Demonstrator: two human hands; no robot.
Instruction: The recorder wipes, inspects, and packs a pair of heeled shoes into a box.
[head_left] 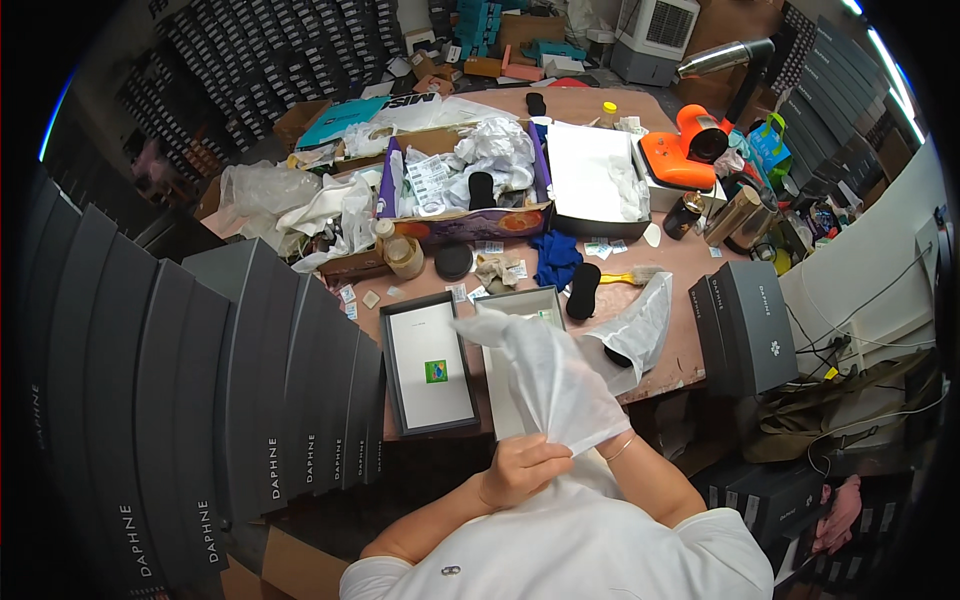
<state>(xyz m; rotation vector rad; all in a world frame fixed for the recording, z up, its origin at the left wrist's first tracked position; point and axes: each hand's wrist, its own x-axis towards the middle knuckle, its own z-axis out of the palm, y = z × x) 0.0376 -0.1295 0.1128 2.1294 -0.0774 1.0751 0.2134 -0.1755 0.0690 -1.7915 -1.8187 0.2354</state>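
Note:
A thin white cloth bag (545,370) hangs in front of my body. My left hand (527,466) is closed on the bag's near edge. Up to the wrist, my right hand (602,412) is inside the bag; the cloth covers its fingers. Under the bag lies an open grey shoebox base (497,385) with a pale inside, partly hidden. Left of it rests a grey-rimmed box lid (432,330), white inside with a green sticker (436,371). Another white cloth bag (645,325) lies to the right, with something black (617,357) showing at its near end.
Tall stacks of dark grey shoeboxes (240,370) stand at left; more boxes (745,328) sit at the right edge. Farther back are a purple carton (465,228) of crumpled paper, a bottle (398,250), a yellow-handled brush (630,277), a black oval item (583,291) and an orange machine (685,150).

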